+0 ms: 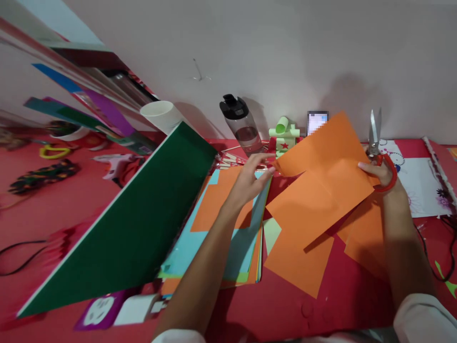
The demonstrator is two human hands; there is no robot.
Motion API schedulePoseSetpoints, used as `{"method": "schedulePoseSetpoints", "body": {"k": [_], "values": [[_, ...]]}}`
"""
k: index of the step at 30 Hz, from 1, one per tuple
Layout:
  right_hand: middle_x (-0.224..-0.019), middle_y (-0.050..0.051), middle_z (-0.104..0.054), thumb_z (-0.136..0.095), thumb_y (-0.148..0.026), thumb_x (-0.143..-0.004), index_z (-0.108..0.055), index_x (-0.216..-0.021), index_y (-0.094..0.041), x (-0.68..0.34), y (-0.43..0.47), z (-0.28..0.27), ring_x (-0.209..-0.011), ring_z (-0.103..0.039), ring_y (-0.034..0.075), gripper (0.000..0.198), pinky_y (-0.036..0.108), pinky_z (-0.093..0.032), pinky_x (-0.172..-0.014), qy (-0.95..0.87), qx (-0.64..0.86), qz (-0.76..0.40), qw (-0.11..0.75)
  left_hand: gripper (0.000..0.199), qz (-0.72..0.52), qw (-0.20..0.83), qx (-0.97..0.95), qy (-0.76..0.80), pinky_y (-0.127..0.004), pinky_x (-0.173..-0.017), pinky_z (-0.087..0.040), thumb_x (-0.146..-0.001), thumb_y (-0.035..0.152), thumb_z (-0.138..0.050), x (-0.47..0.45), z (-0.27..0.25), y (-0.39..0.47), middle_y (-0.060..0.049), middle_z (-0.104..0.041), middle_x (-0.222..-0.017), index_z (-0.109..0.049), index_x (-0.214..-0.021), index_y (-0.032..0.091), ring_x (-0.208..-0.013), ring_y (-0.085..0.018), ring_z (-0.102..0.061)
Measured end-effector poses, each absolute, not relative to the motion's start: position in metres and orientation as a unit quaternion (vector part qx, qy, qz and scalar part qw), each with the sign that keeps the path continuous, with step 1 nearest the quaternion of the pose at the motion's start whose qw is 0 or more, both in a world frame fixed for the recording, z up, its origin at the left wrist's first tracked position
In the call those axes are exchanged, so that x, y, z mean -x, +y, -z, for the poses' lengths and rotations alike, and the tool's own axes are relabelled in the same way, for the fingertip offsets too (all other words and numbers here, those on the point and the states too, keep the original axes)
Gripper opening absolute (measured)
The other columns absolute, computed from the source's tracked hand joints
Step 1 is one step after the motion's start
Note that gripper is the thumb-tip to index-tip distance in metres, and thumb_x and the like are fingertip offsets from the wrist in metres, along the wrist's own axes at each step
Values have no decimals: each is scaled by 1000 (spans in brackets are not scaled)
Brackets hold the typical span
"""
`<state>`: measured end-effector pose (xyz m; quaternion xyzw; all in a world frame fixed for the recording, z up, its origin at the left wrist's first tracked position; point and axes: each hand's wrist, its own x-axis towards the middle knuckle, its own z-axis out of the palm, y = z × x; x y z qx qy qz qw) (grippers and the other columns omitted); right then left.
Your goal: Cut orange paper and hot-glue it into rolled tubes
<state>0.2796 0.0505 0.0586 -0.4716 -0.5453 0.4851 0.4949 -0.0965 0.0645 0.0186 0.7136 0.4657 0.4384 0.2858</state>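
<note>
My right hand [381,172] is closed around red-handled scissors [374,136], blades pointing up, and its thumb presses on an orange sheet of paper [328,152]. The sheet is raised and tilted, with a cut edge along its lower left. At its left corner, which curls slightly, the thumb and fingers of my left hand [253,177] meet the paper in a loose pinch. Below lie other orange paper pieces [303,257], partly covered by the raised sheet. Under my left forearm is a stack of coloured paper [210,245] with an orange piece [210,207] on top.
A green board [135,214] stands tilted left of the stack. Behind are a water bottle [243,126], a pale green paper model [284,138] and a phone [317,121]. A glue gun [116,164] lies left; a decorated white sheet [421,186] lies right.
</note>
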Motion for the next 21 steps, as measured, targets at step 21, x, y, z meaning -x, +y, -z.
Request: {"method": "schedulePoseSetpoints", "body": {"k": [21], "values": [[-105,6,-71,-85,-39,-73,-60,-100,-29,-265,49,-45,-107,-68,30,39,49,-54,-94,-568,435,-300,631,57,-429,481,-618,452,-51,-96,-61,-76,66,-79,92,-11,46,-13,-79,-114,-74,-109,21,-109,-36,-73]]}}
